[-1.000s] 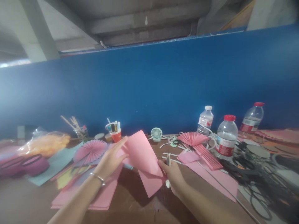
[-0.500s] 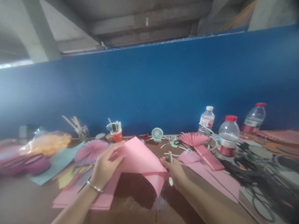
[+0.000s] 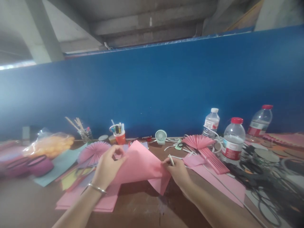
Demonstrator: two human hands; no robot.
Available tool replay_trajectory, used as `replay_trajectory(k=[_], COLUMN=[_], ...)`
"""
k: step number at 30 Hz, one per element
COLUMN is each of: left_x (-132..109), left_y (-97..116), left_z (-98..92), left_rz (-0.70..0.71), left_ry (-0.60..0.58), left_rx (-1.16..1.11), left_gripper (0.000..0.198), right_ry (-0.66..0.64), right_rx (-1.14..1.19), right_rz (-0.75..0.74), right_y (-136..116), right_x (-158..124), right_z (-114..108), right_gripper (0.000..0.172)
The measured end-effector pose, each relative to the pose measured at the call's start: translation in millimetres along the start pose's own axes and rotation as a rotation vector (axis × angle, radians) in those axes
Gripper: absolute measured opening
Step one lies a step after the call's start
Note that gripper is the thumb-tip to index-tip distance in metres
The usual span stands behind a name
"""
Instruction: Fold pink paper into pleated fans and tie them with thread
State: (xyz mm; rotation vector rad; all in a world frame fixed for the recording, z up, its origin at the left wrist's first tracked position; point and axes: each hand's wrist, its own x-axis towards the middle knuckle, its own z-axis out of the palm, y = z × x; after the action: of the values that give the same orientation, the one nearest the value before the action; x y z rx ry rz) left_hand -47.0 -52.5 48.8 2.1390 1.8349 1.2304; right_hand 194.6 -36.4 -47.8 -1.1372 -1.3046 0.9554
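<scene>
A pink paper sheet (image 3: pixel 140 166) is held folded over above the brown table (image 3: pixel 137 212). My left hand (image 3: pixel 108 167) pinches its left edge with fingers closed. My right hand (image 3: pixel 178 171) grips the sheet's right corner, and a slim white tool (image 3: pixel 171 160), perhaps scissors, also sticks up from that fist. Beneath the left hand lies a stack of pink paper sheets (image 3: pixel 95 199).
Pink paper fans (image 3: pixel 93 152) (image 3: pixel 197 141), an orange pen cup (image 3: pixel 120 136), a small white fan (image 3: pixel 161 136), three water bottles (image 3: pixel 232 141) and dark cables (image 3: pixel 268 186) crowd the table. A blue wall (image 3: pixel 152 91) stands behind. Coloured sheets and bags lie at left.
The pink sheet has been folded lower and flatter toward the table. Both hands have come closer together along its edges, the left hand changing from flat fingers to a pinch.
</scene>
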Motion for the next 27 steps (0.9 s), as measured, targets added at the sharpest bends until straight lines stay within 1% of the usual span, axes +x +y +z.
replay_trajectory(k=[1, 3, 4, 6, 8, 11, 14, 15, 16, 17, 19, 21, 23, 25, 27], left_x=[-0.4, -0.6, -0.6, -0.9, -3.1, -10.1, -17.0, -18.2, -18.8, -18.9, -18.5, -19.1, -21.7, -25.7, -29.3], left_y=[-0.4, -1.9, -2.8, -4.0, -3.3, 1.7, 4.2, 2.8, 0.3, -3.1, -10.9, -16.5, -17.5, -15.4, -14.4], left_z=[0.0, -0.4, -1.2, -4.2, -9.8, -22.3, -32.9, -34.3, -34.4, -33.0, -27.0, -18.5, -9.8, -2.5, 2.6], left_rz=[0.01, 0.054, 0.095, 0.203, 0.3, 0.357, 0.366, 0.373, 0.386, 0.398, 0.413, 0.421, 0.451, 0.513, 0.597], left_ry=[0.006, -0.029, -0.065, -0.154, -0.247, -0.425, -0.675, -0.739, -0.777, -0.785, -0.747, -0.692, -0.633, -0.561, -0.51], left_rx=[0.001, -0.029, -0.051, -0.108, -0.184, -0.234, -0.167, -0.125, -0.075, -0.024, 0.061, 0.1, 0.133, 0.159, 0.141], left_gripper=[0.016, 0.022, 0.023, 0.017, 0.014, 0.02, 0.016, 0.014, 0.018, 0.027, 0.042, 0.038, 0.038, 0.036, 0.029], right_ry=[-0.018, -0.063, -0.084, -0.115, -0.109, -0.028, 0.049, 0.063, 0.075, 0.083, 0.098, 0.106, 0.113, 0.111, 0.082], right_rx=[0.03, 0.068, 0.077, 0.095, 0.101, 0.095, 0.098, 0.104, 0.112, 0.121, 0.137, 0.145, 0.143, 0.14, 0.131], right_rz=[0.021, 0.072, 0.097, 0.147, 0.174, 0.164, 0.148, 0.148, 0.152, 0.158, 0.173, 0.188, 0.201, 0.218, 0.235], right_y=[0.3, 1.2, 1.8, 3.0, 3.7, 3.8, 3.2, 2.9, 2.7, 2.6, 2.6, 3.1, 4.1, 5.8, 8.0], right_x=[1.1, 3.8, 5.1, 7.8, 10.4, 14.3, 16.9, 17.1, 17.1, 16.8, 15.6, 13.9, 12.0, 10.1, 8.9], right_z=[-0.7, -2.5, -3.6, -6.0, -8.3, -11.4, -13.3, -13.4, -13.2, -12.8, -11.1, -9.0, -6.9, -5.5, -5.9], right_gripper=[0.014, 0.016, 0.017, 0.02, 0.02, 0.022, 0.023, 0.024, 0.024, 0.025, 0.026, 0.026, 0.026, 0.027, 0.027])
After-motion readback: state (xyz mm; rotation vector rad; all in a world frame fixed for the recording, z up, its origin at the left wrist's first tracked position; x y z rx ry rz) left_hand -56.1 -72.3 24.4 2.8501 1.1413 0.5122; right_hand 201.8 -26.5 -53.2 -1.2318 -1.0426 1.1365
